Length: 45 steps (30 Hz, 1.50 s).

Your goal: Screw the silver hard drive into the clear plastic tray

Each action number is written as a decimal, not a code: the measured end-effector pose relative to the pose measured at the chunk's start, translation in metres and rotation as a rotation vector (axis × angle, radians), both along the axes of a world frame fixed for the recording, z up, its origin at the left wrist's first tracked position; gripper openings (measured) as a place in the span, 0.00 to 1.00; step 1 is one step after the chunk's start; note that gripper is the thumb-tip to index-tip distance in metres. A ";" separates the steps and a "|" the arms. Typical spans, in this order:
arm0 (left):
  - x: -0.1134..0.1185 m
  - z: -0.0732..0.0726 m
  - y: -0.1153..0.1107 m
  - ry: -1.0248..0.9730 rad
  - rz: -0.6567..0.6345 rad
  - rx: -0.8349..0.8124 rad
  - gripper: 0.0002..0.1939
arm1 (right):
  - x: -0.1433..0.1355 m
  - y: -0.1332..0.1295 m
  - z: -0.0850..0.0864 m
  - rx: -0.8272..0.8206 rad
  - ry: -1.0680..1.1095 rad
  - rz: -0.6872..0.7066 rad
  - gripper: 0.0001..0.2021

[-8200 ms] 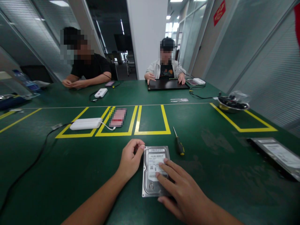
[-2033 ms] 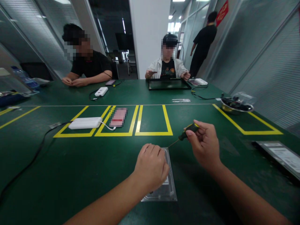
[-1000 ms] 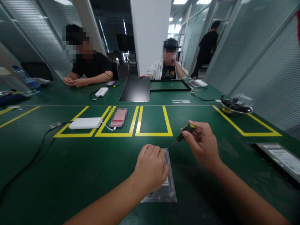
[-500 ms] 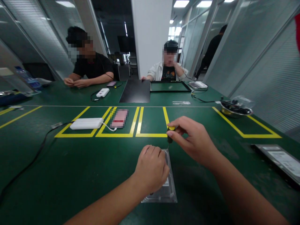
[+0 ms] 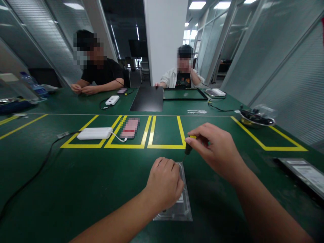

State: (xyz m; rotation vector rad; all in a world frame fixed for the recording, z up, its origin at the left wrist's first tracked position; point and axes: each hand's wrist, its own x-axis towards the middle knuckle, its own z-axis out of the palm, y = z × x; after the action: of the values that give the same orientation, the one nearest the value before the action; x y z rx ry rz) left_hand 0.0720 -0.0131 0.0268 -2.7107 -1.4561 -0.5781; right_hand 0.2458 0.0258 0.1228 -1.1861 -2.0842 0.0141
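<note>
A silver hard drive [image 5: 186, 209] lies flat on the green table at the near middle. My left hand [image 5: 164, 184] rests on top of it with the fingers curled in, covering much of its upper face; whether those fingers hold anything is hidden. Above the drive's far right corner, my right hand [image 5: 214, 145] pinches a small screwdriver [image 5: 188, 148] with a yellow top and dark handle between thumb and fingers. The screwdriver leans to the right, and its thin shaft points down at that corner.
Another drive [image 5: 303, 172] lies at the right. A white power bank [image 5: 95, 133] and pink phone [image 5: 130, 128] sit left of centre. A bowl of dark parts [image 5: 257, 118] stands far right. Two people sit opposite, near a black panel [image 5: 146, 99] and frame [image 5: 186, 99].
My right hand has shifted slightly right, and the screwdriver has gone from nearly upright to tilted right. My left hand stays on the drive. A person in the right background has gone from view.
</note>
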 end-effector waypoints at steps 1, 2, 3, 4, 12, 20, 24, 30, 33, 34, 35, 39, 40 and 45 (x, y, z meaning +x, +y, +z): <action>0.000 0.000 0.000 -0.002 -0.001 -0.001 0.09 | 0.000 0.000 0.000 0.013 0.000 -0.010 0.03; 0.000 0.000 0.000 -0.004 -0.002 0.000 0.09 | 0.000 0.000 -0.001 0.020 0.002 -0.015 0.04; 0.000 0.000 0.000 -0.004 -0.003 0.002 0.09 | 0.000 0.000 -0.001 0.019 0.003 -0.016 0.05; 0.000 0.000 0.000 -0.005 -0.004 0.005 0.09 | 0.000 0.000 -0.002 0.014 0.005 -0.014 0.08; 0.001 -0.002 0.000 -0.017 -0.007 0.017 0.09 | -0.001 0.000 -0.003 -0.009 0.043 0.024 0.05; 0.000 -0.001 0.000 -0.021 -0.012 0.002 0.10 | -0.002 -0.004 -0.001 -0.074 0.034 0.060 0.06; 0.000 -0.002 0.001 -0.017 -0.013 0.006 0.09 | -0.003 -0.001 -0.003 -0.024 0.023 0.044 0.04; 0.000 -0.002 0.000 -0.009 -0.008 -0.006 0.09 | -0.002 -0.004 -0.003 -0.008 -0.008 0.043 0.10; 0.000 -0.002 0.000 -0.016 -0.007 -0.005 0.10 | -0.003 -0.005 -0.002 -0.014 0.004 0.049 0.07; 0.000 -0.002 0.000 -0.017 -0.007 -0.006 0.10 | -0.003 -0.005 -0.001 -0.008 0.013 0.050 0.05; 0.000 -0.002 0.000 -0.018 -0.007 -0.006 0.10 | -0.004 -0.005 -0.001 -0.001 0.020 0.048 0.04; 0.000 -0.001 0.001 -0.026 -0.012 -0.004 0.10 | -0.004 -0.005 0.001 0.000 0.019 0.036 0.02; 0.000 -0.001 0.001 -0.028 -0.011 -0.003 0.10 | -0.003 -0.005 0.001 -0.003 0.019 0.034 0.04; 0.000 0.000 0.000 -0.025 -0.011 -0.001 0.09 | -0.002 -0.007 0.001 -0.016 0.018 0.023 0.07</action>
State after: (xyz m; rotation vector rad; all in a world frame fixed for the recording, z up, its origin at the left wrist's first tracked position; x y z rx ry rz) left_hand 0.0719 -0.0132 0.0265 -2.7235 -1.4487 -0.6134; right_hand 0.2433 0.0191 0.1240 -1.1672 -2.0859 0.0515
